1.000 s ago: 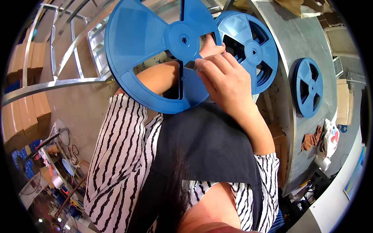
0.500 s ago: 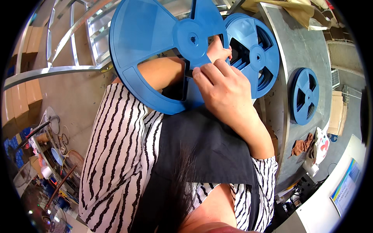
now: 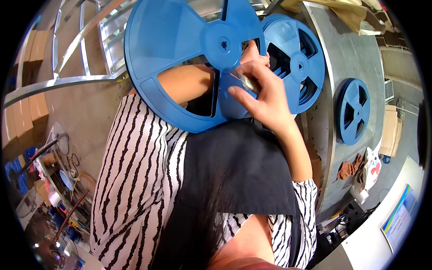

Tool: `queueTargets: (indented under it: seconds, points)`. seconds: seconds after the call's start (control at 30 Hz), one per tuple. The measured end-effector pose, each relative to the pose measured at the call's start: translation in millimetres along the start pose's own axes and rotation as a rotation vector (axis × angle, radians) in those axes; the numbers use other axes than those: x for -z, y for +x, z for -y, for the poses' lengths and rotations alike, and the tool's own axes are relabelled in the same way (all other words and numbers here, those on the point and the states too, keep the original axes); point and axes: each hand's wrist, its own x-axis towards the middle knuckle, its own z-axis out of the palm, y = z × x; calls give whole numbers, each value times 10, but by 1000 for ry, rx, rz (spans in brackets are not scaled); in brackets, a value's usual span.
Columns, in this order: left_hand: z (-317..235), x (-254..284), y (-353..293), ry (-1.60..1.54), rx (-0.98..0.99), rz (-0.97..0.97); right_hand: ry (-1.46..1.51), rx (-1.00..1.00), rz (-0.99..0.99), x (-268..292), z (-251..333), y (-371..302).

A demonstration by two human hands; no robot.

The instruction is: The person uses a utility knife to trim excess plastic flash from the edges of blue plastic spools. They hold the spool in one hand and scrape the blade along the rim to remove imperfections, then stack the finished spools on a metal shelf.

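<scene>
Three blue reels counted: large reel (image 3: 180, 58) held up close before the chest, second reel (image 3: 297, 63) and smaller third reel (image 3: 353, 110) mounted on grey metal panel (image 3: 355, 49). Right hand (image 3: 265, 99) against large reel's face, fingertips pinched together on clear tape strip (image 3: 245, 81). Left hand behind large reel, only forearm (image 3: 184, 83) visible through cutout; grip cannot be told.

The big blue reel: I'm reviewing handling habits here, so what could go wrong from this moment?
The big blue reel is held up in the air against the body, with the left forearm behind it, so it could slip or tilt. The right hand pinches a thin clear strip at the hub; it might crease or tear. A second blue reel on the grey panel sits close behind and could get knocked.
</scene>
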Motion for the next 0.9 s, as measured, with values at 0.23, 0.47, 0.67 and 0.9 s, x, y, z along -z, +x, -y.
queueTargets:
  seconds: [0.23, 0.47, 0.67, 0.9]
  points:
    - [23, -12, 13, -12, 18, -4, 175, -117, 60, -265, -176, 4]
    - [26, 14, -7, 26, 9, -21, 53, -42, 21, -318, -168, 56]
    - [-30, 35, -50, 1, 12, -13, 129, -53, 80, -281, -178, 47]
    - [-5, -30, -37, -97, 32, 21, 78, 51, 9, -304, -298, 23]
